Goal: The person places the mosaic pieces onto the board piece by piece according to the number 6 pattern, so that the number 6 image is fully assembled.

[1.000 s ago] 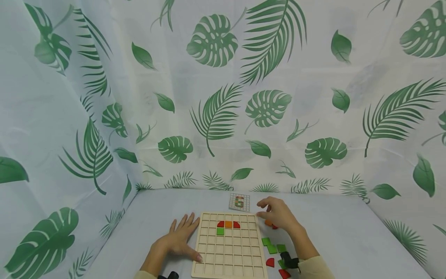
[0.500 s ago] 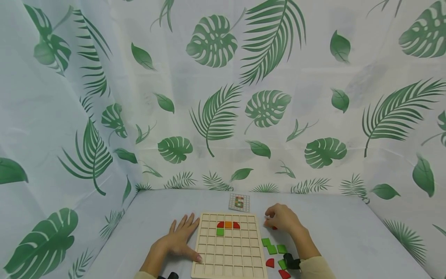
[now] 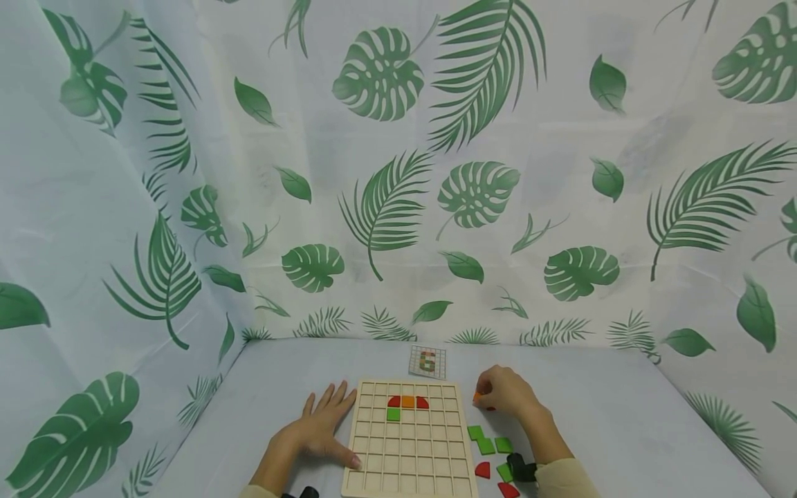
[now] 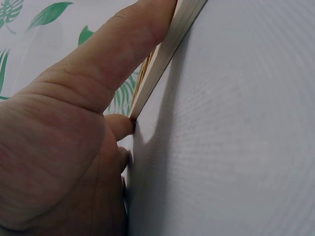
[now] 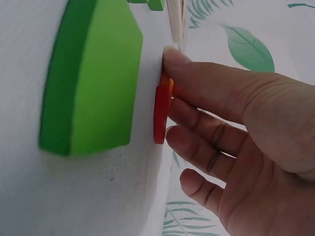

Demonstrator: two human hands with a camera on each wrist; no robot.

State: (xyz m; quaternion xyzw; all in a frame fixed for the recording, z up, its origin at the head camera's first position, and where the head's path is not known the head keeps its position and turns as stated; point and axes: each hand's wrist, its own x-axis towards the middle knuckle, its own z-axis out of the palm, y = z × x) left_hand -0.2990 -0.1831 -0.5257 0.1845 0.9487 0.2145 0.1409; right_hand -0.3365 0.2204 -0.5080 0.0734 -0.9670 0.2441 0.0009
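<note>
A wooden grid board (image 3: pixel 405 443) lies on the table, with two red quarter-round tiles, an orange square tile (image 3: pixel 407 401) and a green square tile (image 3: pixel 394 413) in its upper cells. My left hand (image 3: pixel 320 425) lies spread at the board's left side, thumb (image 4: pixel 123 44) on the frame's edge. Right of the board, my right hand (image 3: pixel 507 393) pinches an orange tile (image 3: pixel 477 397) between thumb and fingers. In the right wrist view a red tile (image 5: pixel 160 115) lies just under those fingers, partly covering the orange one.
Several green tiles (image 3: pixel 486 445) and red quarter-round tiles (image 3: pixel 482 469) lie loose right of the board, near the right wrist's black camera (image 3: pixel 519 467). A pattern card (image 3: pixel 427 362) lies behind the board. Leaf-printed cloth (image 3: pixel 398 207) hangs around the table.
My right hand has moved from the board's upper right corner rightward and down to the loose orange tile, and its fingers have closed on it. The left hand has stayed still.
</note>
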